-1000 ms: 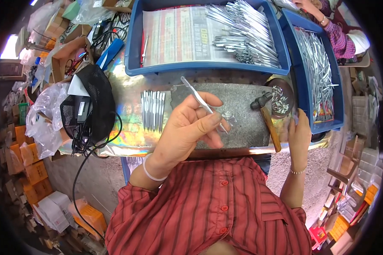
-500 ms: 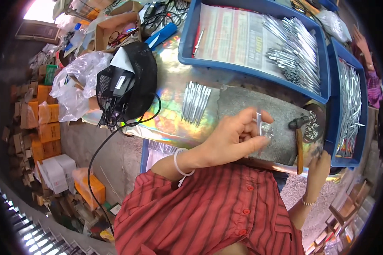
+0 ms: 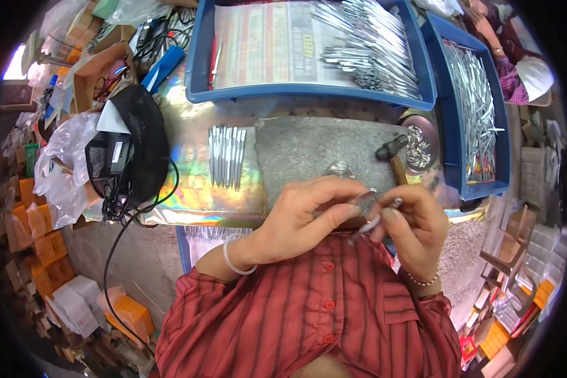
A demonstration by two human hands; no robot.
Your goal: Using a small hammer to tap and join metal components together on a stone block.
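1. Cluttered worktop (image 3: 189, 189) has a shiny foil cover and a grey stone slab (image 3: 315, 148) at its near edge.
2. Left hand (image 3: 302, 217) pinches a small metal piece (image 3: 366, 200), fingers narrow.
3. Right hand (image 3: 416, 223) grips a thin metal rod (image 3: 373, 223), touching that piece.
4. Hammer (image 3: 392, 154) lies on the slab's right edge.
5. 2 blue trays (image 3: 198, 75) stand at the far edge.

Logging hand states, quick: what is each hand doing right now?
Left hand: closed, pinching a small metal piece.
Right hand: closed on a thin metal rod.
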